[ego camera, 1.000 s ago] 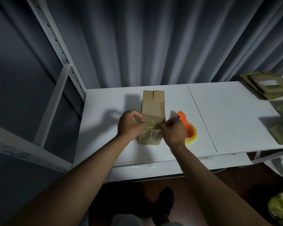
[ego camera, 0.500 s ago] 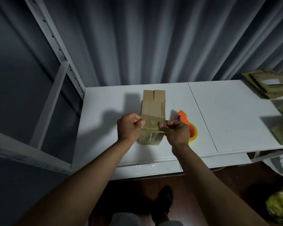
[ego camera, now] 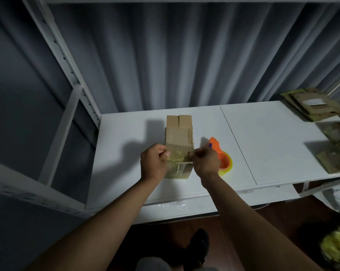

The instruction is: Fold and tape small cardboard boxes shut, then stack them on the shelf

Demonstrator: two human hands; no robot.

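Head view. One small cardboard box (ego camera: 179, 142) sits on the white table (ego camera: 263, 145), left of the table's centre seam, with its long side running near to far. The far end shows two flaps meeting at a slit. The near end carries shiny clear tape (ego camera: 178, 169) over its face.

The box lies between the two hands, at their fingertips. Left hand (ego camera: 154, 162): at the box's near left corner, fingers curled, thumb and forefinger pinching at the left edge where the tape band crosses. Right hand (ego camera: 205, 162): at the near right corner, fingers curled, pinching the tape at the right edge. Both hands touch the box; the strip between them runs across the box's top just behind the near end.

An orange tape dispenser (ego camera: 221, 156) with a yellowish roll rests on the table just right of the right hand, partly hidden by it.

Flattened cardboard pieces (ego camera: 314, 104) are piled at the table's far right edge. White shelf frame (ego camera: 67, 75) stands on the left.
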